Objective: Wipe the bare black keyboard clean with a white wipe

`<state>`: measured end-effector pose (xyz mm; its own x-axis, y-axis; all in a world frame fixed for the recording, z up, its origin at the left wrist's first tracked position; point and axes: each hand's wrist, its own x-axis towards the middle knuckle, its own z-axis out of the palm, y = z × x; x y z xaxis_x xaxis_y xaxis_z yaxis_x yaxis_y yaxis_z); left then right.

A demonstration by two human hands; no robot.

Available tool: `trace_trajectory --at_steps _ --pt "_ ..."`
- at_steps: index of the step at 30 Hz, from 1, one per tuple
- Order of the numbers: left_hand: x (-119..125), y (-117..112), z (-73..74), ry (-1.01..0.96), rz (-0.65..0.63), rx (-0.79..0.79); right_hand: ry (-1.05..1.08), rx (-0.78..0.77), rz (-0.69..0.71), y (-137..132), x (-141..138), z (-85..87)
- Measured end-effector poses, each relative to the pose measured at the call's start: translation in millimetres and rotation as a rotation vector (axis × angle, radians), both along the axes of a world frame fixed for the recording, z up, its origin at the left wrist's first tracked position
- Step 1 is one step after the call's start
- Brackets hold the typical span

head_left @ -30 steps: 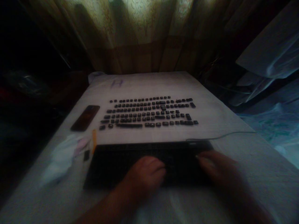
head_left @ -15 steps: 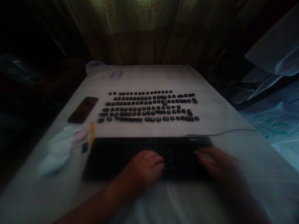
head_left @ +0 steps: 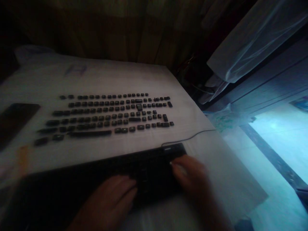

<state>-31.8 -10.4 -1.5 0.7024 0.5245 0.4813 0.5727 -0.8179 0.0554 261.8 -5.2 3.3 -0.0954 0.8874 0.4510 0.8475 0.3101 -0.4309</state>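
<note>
A black keyboard, its key area dark and blurred, lies at the near side of a white-covered table. My left hand rests over its middle, fingers together and bent down; whatever is under the fingertips is hidden. At the keyboard's right end is my right hand, thumb and fingers drawn together. A pale patch shows between them, too blurred to name. Beyond the keyboard, loose black keycaps lie in several rows, with a long spacebar cap in the nearest row.
A dark phone lies at the left, with a blurred orange-yellow strip near the keyboard's left end. The keyboard's cable runs off the right table edge. White fabric hangs at the right, above a bright floor.
The view has swung right and closer, so the table's things sit further left and more floor shows. Both hands remain over the keyboard, the right one still at its right end.
</note>
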Motion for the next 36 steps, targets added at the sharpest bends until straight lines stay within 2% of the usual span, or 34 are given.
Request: trace_trajectory --at_steps 5,10,13,16,18,20,24,27,36 --pt "-4 2 -5.6 0.032 -0.024 0.041 0.079 0.016 0.009 0 1 6.7" --pt "-4 4 -7.2 0.037 -0.036 0.074 0.241 0.008 -0.072 1 2 11.5" --pt "-4 3 -5.4 0.036 -0.027 0.074 0.247 0.025 -0.065 -2 -3 25.0" --pt "-2 3 -3.5 0.008 -0.015 0.057 0.252 0.067 -0.018 -8 -14 43.1" --pt "-1 3 -2.9 -0.017 -0.015 0.047 0.241 0.06 0.031 -9 -21 49.0" --pt "-1 3 -2.9 -0.031 -0.018 0.041 0.228 0.059 0.023 -8 -26 45.7" --pt "-1 4 -3.7 -0.028 -0.028 0.02 0.168 0.076 -0.007 -1 -25 21.7" --pt "-1 3 -3.5 -0.034 -0.023 0.018 0.166 0.033 0.007 0 -20 9.4" --pt "-2 2 -2.7 -0.013 -0.024 0.003 0.069 -0.014 0.035 -1 -18 4.5"
